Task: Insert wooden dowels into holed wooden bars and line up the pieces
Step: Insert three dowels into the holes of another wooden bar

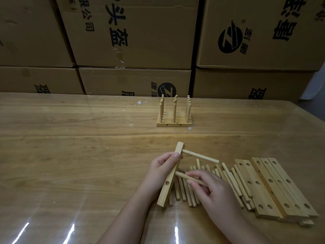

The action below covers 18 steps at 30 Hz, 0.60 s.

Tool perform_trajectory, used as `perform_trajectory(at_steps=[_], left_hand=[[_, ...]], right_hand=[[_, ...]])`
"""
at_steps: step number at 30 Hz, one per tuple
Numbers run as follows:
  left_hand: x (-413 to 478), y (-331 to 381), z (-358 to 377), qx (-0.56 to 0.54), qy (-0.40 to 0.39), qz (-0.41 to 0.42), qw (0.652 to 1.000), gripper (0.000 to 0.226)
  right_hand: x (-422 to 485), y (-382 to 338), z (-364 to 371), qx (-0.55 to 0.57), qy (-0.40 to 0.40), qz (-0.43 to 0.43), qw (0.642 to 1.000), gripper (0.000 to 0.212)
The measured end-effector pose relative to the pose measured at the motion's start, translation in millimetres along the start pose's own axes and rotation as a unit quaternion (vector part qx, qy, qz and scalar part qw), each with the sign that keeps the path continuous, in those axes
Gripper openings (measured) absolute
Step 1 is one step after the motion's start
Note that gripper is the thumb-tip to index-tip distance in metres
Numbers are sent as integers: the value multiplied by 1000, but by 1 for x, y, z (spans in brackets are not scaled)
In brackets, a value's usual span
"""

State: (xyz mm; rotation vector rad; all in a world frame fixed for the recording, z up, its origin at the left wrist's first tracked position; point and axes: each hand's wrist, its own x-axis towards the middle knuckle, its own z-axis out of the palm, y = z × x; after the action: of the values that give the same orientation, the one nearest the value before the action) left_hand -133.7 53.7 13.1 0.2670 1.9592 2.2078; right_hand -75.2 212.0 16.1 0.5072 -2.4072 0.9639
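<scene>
- Grip matters first: the left hand (161, 166) curls round the upper half of the holed bar (165, 194), which is held tilted over the desk (70, 147). A firm hold should stop the bar twisting under the push.
- Finished pieces (174, 113) stand far back on the desk with their dowels upright; the new piece will probably have to sit flush beside them.
- Second dowel (182, 176) has its tip at the bar's mid-length. The hole there is hidden, so it is best found by feel, keeping this dowel parallel to the fitted dowel (200, 156) near the top end.
- Right hand (211, 191) pinches the second dowel between thumb and fingers. Pushing straight along its axis looks safest, since an angled push could jam it.
- Loose dowels (233, 180) lie under and beside the hands, and spare bars (274, 187) lie side by side at far right.
</scene>
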Motion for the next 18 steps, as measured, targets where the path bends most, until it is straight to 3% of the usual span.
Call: perform_trajectory(at_steps=[3,5,7,9,13,18], left_hand=[[1,0,-2,-30,1,-5,1000,31],[1,-1,-2,-45,4,-8,999,31],[2,-1,-3,-54,32,-19,998,34],[4,-3,-7,-70,76,-34,994,36],[11,-6,-13,-152,137,-54,977,40],[20,-18,-19,-244,165,-61,954,44]], right_hand=[[1,-3,-1,0,8,13,1000,36],[1,-1,-4,34,79,39,996,47],[2,2,-8,70,144,91,983,44],[4,7,-9,78,160,149,973,38],[6,18,-6,-40,92,188,977,33],[3,19,1,-212,-102,192,953,48]])
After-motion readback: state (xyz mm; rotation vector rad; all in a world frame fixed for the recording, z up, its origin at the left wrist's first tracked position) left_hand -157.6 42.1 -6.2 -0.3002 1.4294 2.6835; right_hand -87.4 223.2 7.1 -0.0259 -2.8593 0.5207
